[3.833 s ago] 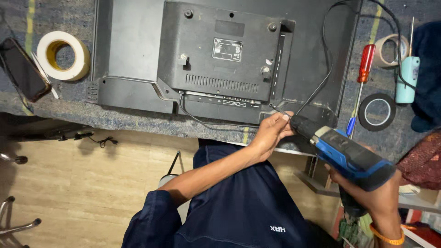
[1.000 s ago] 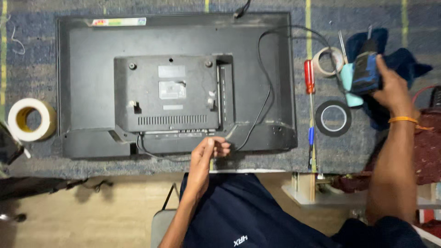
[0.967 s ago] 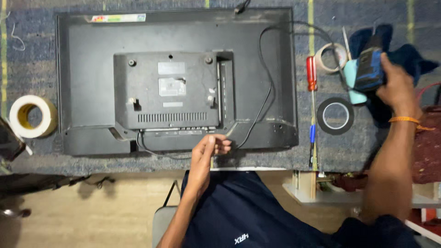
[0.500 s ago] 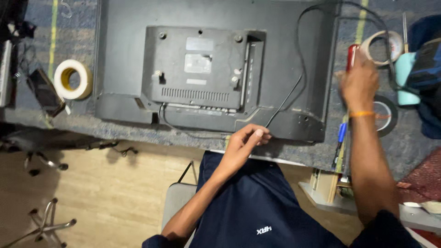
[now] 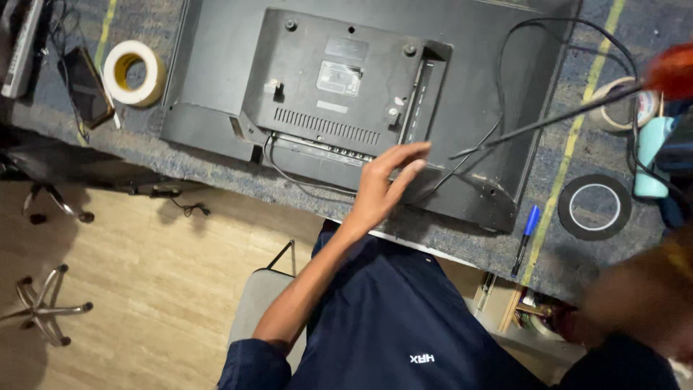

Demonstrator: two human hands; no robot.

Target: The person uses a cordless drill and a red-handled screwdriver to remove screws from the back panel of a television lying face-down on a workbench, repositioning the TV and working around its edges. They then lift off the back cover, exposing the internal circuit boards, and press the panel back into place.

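A black flat television (image 5: 216, 65) lies face down on the grey-blue bench, its raised back panel (image 5: 339, 79) facing up. My left hand (image 5: 386, 189) hovers open over the set's lower edge, fingers spread near the port row and a black cable (image 5: 505, 87). A red-handled screwdriver (image 5: 548, 119) is in the air at the upper right, blurred, its long shaft pointing at the set's lower right. Only the blurred wrist of my right hand (image 5: 650, 296) shows at the lower right; the fingers are past the frame edge.
A white tape roll (image 5: 133, 72) and a dark phone (image 5: 85, 87) lie left of the set. At the right are a black tape roll (image 5: 595, 208), a blue pen (image 5: 525, 238), a teal object (image 5: 653, 159) and another pale tape roll (image 5: 626, 101). A chair base (image 5: 43, 303) stands on the wooden floor.
My right hand put the blue power tool down at the right, reached for the red screwdriver and lifted it off the bench. My left hand opened and rose over the set's lower edge.
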